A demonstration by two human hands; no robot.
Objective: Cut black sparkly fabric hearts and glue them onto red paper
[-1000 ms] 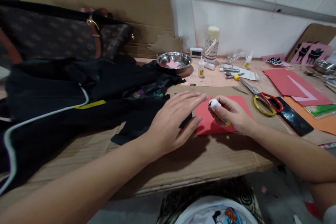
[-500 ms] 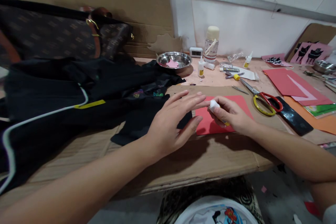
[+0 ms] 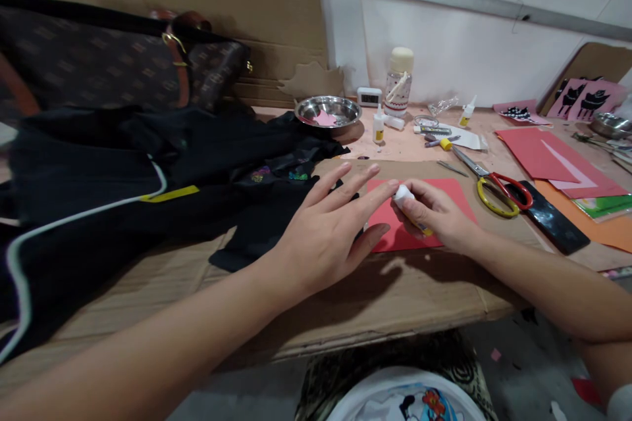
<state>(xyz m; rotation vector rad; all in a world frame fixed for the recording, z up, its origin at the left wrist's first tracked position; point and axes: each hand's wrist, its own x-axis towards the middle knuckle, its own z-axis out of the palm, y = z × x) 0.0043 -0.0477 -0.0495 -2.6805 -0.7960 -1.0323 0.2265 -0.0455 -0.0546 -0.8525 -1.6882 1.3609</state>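
A red paper sheet (image 3: 451, 194) lies on the cardboard-covered table (image 3: 395, 302). My right hand (image 3: 439, 214) rests on it, fingers closed round a small white glue bottle (image 3: 403, 195) with a yellow label. My left hand (image 3: 328, 233) is open, fingers spread, and hovers over the sheet's left edge. Its index fingertip reaches close to the bottle's white end.
Black clothing (image 3: 123, 177) and a brown patterned bag (image 3: 99, 59) fill the left side. Behind are a steel bowl (image 3: 327, 110), glue bottles (image 3: 378, 127), a plastic bottle (image 3: 397, 82), red-and-yellow scissors (image 3: 488, 184), a black phone (image 3: 550, 217) and coloured paper sheets (image 3: 553, 158).
My left hand has lifted a little and spread its fingers, with the index finger moving up to the bottle's tip. My right hand has barely moved.
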